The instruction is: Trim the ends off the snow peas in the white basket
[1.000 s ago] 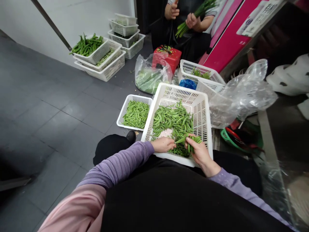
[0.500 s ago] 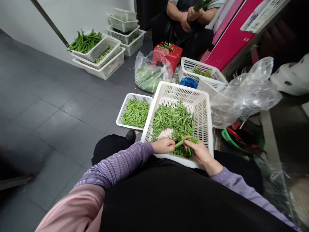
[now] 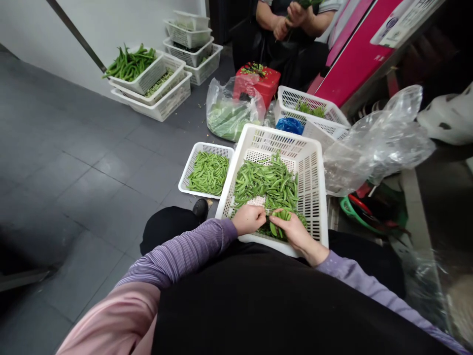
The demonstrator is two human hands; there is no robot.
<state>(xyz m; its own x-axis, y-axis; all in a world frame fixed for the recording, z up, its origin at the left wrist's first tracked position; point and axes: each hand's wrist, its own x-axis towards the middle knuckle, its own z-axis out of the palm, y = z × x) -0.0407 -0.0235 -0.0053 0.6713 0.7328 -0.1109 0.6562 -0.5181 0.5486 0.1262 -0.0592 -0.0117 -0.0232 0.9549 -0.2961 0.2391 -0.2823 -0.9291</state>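
A large white plastic basket (image 3: 283, 135) sits close in front of me, with a pile of green pea pods (image 3: 264, 180) over its floor. My right hand (image 3: 295, 232) is closed round several pea pods (image 3: 279, 228) above the basket's near end. Just left of it, my left hand (image 3: 250, 219) is closed, its fingertips close to the right hand's. Whatever those left fingers pinch is hidden. Beside the big basket, on the floor, a smaller white basket (image 3: 182, 181) holds more pea pods (image 3: 209, 172).
A clear bag of green vegetables (image 3: 231, 118) and a red stool (image 3: 268, 86) stand beyond. Stacked baskets (image 3: 162, 108) line the wall. To the right lie a crumpled plastic bag (image 3: 373, 143) and a green basin (image 3: 349, 209). A person's hands (image 3: 288, 24) hold greens at the back.
My right hand has moved left and slightly down with its pods, closer to my left hand. The pod that stretched between the hands no longer shows there. The other person's hands shifted slightly.
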